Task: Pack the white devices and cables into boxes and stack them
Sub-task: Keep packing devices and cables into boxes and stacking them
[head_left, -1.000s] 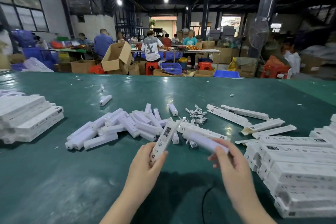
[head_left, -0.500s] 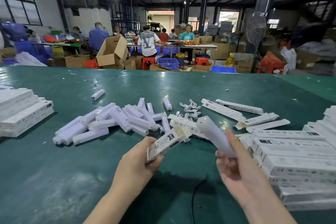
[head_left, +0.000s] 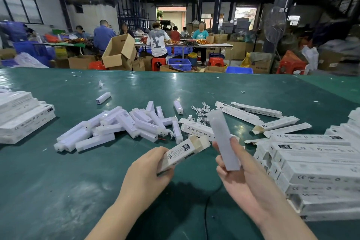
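My left hand [head_left: 148, 171] grips a long white box [head_left: 183, 153] by its near end; the open flap end points right and away. My right hand [head_left: 239, 171] holds a white stick-shaped device [head_left: 223, 138], tilted nearly upright, its lower end between thumb and fingers, just right of the box's open end. A heap of loose white devices [head_left: 120, 124] lies on the green table [head_left: 58, 181] beyond my hands. Small white cables [head_left: 200, 110] lie behind the heap. Flat unfilled boxes [head_left: 253, 112] lie at the right rear.
A stack of white boxes [head_left: 315, 167] fills the table's right side. Another stack [head_left: 21, 117] sits at the far left. One device [head_left: 103, 98] lies alone further back. Beyond the table, people work at benches among cardboard cartons [head_left: 118, 52] and blue crates.
My right hand has swung the device from lying level to nearly upright and drawn it nearer. My left hand has tipped the box down so its open end faces the device.
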